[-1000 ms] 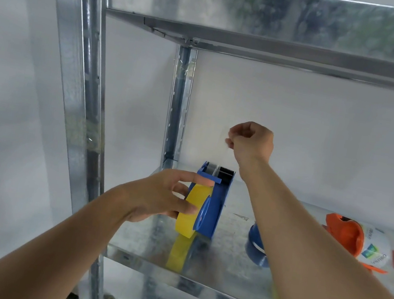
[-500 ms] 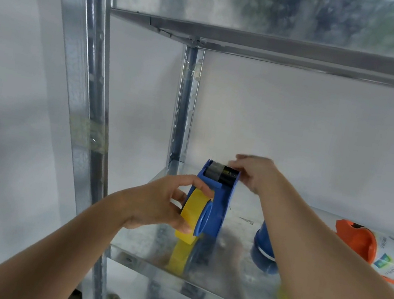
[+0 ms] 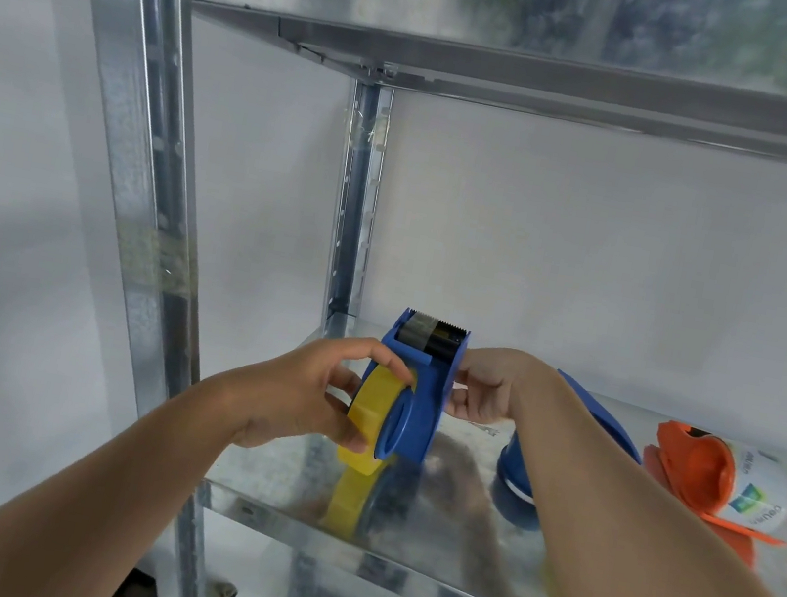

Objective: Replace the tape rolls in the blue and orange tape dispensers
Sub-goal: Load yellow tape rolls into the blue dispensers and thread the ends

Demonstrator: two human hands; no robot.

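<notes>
Up close, the left hand (image 3: 308, 388) has its fingers (image 3: 374, 355) and thumb curled round the yellow tape roll (image 3: 369, 416), which sits on the hub of the blue tape dispenser (image 3: 420, 391). The right hand (image 3: 488, 389) grips the dispenser's far side with bent fingers. Both hold it upright on the metal shelf (image 3: 419, 537). Further right lie a separate blue part (image 3: 514, 485) and the orange tape dispenser (image 3: 701, 469), which lies against a white roll (image 3: 759, 495).
</notes>
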